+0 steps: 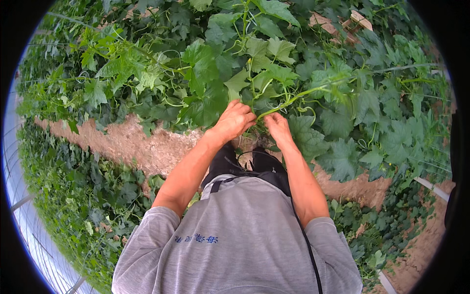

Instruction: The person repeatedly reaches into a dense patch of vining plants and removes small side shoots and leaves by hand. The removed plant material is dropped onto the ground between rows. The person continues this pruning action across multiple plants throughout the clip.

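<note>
A thick green vine stem (pixel 299 96) of a climbing plant with lobed leaves runs from between my hands up to the right. My left hand (pixel 237 119) is at the stem's lower end, its fingers bent among the leaves; whether it holds anything is hidden. My right hand (pixel 277 125) touches the underside of the stem with thumb and fingers close together; its grip cannot be made out. A broad green leaf (pixel 207 106) lies just left of my left hand. Thin curling tendrils and small leaves stand above both hands.
Dense vines fill the far side, with thin strings (pixel 400 68) across them. A bare soil path (pixel 147 143) passes by my legs. Another leafy row (pixel 88 198) grows behind on the left, beside a greenhouse wall (pixel 25 205). A dark cord (pixel 304 239) hangs over my grey shirt.
</note>
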Demonstrator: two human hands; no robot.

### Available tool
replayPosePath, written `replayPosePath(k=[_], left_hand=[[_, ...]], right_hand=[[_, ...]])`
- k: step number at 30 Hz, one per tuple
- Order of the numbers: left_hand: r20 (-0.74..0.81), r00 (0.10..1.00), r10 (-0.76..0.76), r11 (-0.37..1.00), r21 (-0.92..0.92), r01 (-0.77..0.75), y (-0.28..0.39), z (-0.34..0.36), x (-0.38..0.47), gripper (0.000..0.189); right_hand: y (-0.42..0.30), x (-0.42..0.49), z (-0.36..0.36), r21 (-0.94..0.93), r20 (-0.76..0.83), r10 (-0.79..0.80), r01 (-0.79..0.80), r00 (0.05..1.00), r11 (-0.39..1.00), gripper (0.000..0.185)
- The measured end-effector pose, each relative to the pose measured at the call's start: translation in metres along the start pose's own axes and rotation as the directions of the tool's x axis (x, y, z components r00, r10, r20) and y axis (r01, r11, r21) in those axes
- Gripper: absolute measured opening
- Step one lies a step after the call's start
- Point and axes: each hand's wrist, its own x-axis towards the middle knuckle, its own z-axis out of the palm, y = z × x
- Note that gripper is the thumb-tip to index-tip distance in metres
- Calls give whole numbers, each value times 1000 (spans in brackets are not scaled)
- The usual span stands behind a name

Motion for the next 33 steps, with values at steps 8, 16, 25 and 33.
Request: replayPosePath(k=[8,16,25,33], left_hand=[[-57,998,-34,994,-101,28,23,14,-2,20],[10,960,-280,758,-612,227,14,42,-4,28],[648,534,-544,-214,-722,658,-33,100,47,27],[597,528,-604,-314,-787,531,-29,124,50,21]], right_hand=[[-13,73,-15,-633,223,-475,497,851,594,35],[-11,116,-39,-636,604,-354,700,714,325,26],[-44,89,-28,-821,537,-192,561,822,104,14],[-45,77,-21,-802,510,-358,583,782,132,11]])
